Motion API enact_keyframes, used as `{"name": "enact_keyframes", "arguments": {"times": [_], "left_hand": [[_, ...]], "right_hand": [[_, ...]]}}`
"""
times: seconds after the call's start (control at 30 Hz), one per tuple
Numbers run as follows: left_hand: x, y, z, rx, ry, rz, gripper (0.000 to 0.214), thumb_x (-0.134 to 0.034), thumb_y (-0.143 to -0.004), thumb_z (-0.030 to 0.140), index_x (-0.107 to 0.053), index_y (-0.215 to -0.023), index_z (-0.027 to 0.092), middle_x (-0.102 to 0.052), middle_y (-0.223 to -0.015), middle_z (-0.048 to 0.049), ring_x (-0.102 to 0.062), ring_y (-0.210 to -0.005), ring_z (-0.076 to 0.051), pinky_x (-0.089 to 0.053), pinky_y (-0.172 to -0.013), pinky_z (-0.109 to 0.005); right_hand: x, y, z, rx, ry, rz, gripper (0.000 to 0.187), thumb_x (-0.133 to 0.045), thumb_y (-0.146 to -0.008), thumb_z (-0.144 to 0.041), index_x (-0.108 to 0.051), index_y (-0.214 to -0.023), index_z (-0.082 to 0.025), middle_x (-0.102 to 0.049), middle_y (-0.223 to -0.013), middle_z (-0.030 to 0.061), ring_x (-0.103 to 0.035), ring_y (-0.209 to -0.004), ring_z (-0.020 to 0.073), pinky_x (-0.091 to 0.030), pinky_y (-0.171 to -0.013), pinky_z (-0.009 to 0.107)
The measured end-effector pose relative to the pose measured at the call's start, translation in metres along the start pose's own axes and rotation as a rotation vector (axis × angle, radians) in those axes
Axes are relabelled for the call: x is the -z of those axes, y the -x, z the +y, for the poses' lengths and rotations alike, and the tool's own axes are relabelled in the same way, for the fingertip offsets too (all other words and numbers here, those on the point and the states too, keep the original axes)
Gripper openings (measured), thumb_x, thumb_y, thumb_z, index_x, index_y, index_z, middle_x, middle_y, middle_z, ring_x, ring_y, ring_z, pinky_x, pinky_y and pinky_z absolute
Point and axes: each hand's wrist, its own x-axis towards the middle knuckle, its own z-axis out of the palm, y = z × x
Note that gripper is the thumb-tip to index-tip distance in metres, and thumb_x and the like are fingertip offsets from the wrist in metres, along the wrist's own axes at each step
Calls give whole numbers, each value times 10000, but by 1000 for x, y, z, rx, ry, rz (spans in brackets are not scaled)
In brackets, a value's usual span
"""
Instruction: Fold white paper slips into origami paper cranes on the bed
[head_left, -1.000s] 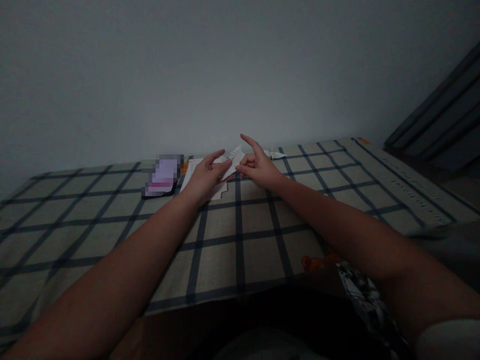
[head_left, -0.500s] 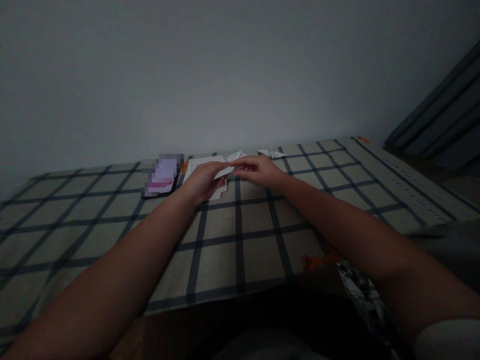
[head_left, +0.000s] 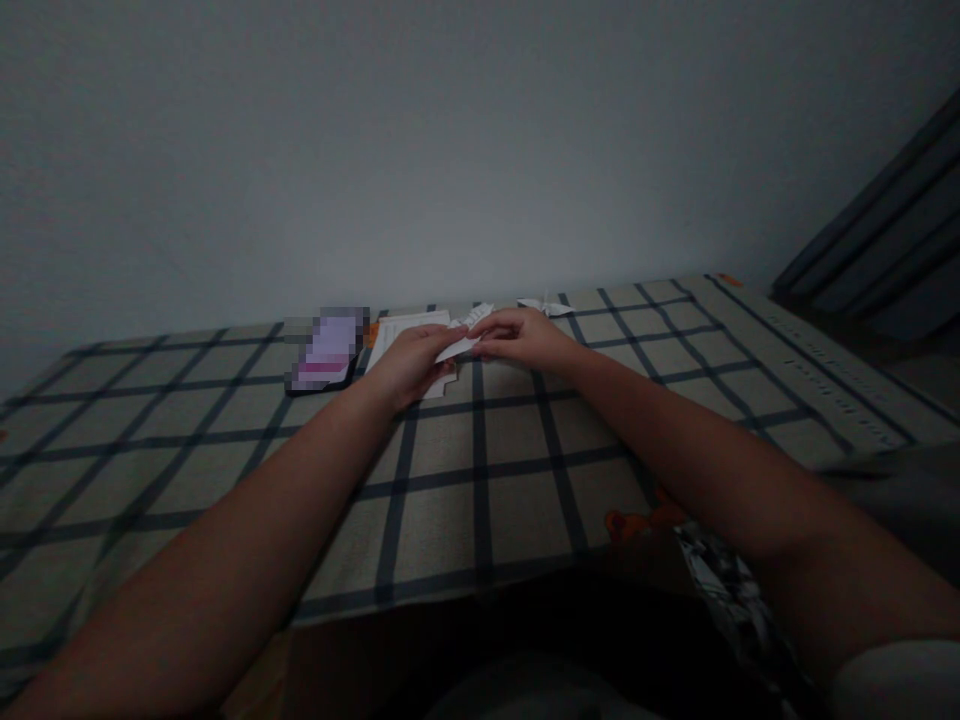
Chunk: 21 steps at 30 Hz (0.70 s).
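Grey wall point(head_left: 480, 150), checked cloth point(head_left: 442, 495), paper point(head_left: 454, 347).

1 head view faces forward, down at hands point(head_left: 411, 366)

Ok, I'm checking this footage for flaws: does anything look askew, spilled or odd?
The phone, left of the left hand, looks odd: coarse blocks cover it and run past its edge, while the checked cloth around it shows plainly. I see no spill.

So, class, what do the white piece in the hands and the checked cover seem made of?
White piece: probably paper, matte, judging by its thin, flat face and crisp edge. Checked cover: likely woven cloth, dull-finished, since its stripes run slightly wavy without gloss.
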Motion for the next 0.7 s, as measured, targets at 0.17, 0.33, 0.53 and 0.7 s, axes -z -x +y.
{"name": "enact_keyframes", "arguments": {"times": [0.17,0.33,0.53,0.7], "left_hand": [[1,-1,0,20,-16,-5,213,-807,-695,348,-753,-779,159,-684,-823,-72,-598,-692,-126,-423,-537,-209],[-1,2,1,16,24,-19,99,-790,-675,237,-738,-736,180,-688,-855,-59,-633,-749,-150,-522,-638,-251],[-1,2,-1,21,14,-24,179,-791,-674,196,-742,-828,118,-705,-889,-94,-648,-742,-133,-552,-692,-257],[0,0,-6,-13,-31,-58,241,-812,-689,266,-757,-875,123,-728,-948,-101,-679,-822,-147,-560,-787,-275]], "right_hand": [[0,-1,3,-18,11,-10,271,-723,-780,-322,-706,-989,-149,-718,-803,39,-676,-755,139,-548,-737,286],[5,-2,4,4,99,-5,258,-731,-775,-349,-738,-951,-160,-739,-918,63,-681,-853,159,-540,-800,302],[11,-1,1,37,260,-3,235,-695,-814,-354,-763,-943,-169,-745,-952,72,-674,-902,177,-505,-832,313],[10,-2,2,95,339,40,208,-667,-845,-351,-747,-907,-170,-732,-939,66,-654,-894,178,-483,-841,325]]}}
